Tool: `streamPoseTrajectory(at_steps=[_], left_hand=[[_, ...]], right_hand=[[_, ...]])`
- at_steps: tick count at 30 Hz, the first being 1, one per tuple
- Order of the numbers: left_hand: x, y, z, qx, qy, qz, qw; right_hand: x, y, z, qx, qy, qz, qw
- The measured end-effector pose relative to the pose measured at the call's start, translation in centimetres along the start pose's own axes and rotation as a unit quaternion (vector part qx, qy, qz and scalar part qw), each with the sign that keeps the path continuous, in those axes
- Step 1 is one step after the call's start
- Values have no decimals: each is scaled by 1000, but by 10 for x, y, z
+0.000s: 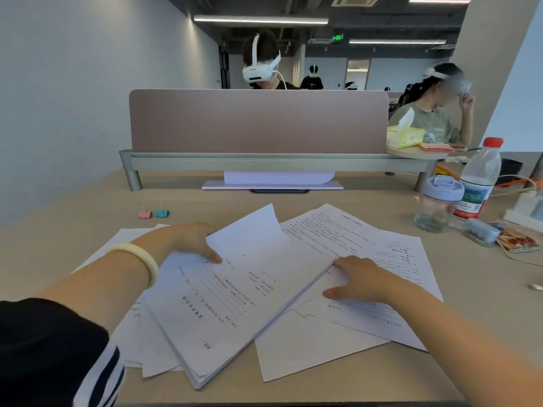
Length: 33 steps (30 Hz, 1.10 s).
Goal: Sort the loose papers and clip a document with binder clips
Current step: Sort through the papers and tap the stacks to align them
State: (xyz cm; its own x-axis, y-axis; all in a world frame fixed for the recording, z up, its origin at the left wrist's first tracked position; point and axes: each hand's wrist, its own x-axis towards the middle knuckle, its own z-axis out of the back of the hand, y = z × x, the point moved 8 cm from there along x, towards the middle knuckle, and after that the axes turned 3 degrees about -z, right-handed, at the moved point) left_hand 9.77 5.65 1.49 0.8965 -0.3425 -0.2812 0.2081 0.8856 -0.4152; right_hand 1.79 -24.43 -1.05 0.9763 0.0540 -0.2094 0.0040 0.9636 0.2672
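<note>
1. At the centre of the desk (293,198), our left hand (191,245) pinched the thick stack (223,306) at its far edge, thumb on top.
2. Our right hand (361,279) lay flat on the loose sheets (396,254) at three o'clock, fingertips against the stack's long side.
3. We judged the stack floppy and apt to fan out; holding both long edges should square it.
4. Two binder clips (162,213) sat at ten o'clock, well apart from the papers.
</note>
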Motion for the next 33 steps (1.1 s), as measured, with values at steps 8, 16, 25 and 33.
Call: streamPoseTrajectory(at_steps=[8,16,25,33], left_hand=[[-13,-28,45,-162,-103,-59,980],[57,-93,31,-312,-162,-85,932],[121,-104,-28,-133,-37,-2,990],[112,-124,-34,-103,-14,21,994]], right_hand=[[-1,-46,19,25,5,-30,999],[0,-114,19,-44,34,-152,987],[-6,-125,29,89,-61,-148,983],[-18,-163,45,476,-166,-248,827]])
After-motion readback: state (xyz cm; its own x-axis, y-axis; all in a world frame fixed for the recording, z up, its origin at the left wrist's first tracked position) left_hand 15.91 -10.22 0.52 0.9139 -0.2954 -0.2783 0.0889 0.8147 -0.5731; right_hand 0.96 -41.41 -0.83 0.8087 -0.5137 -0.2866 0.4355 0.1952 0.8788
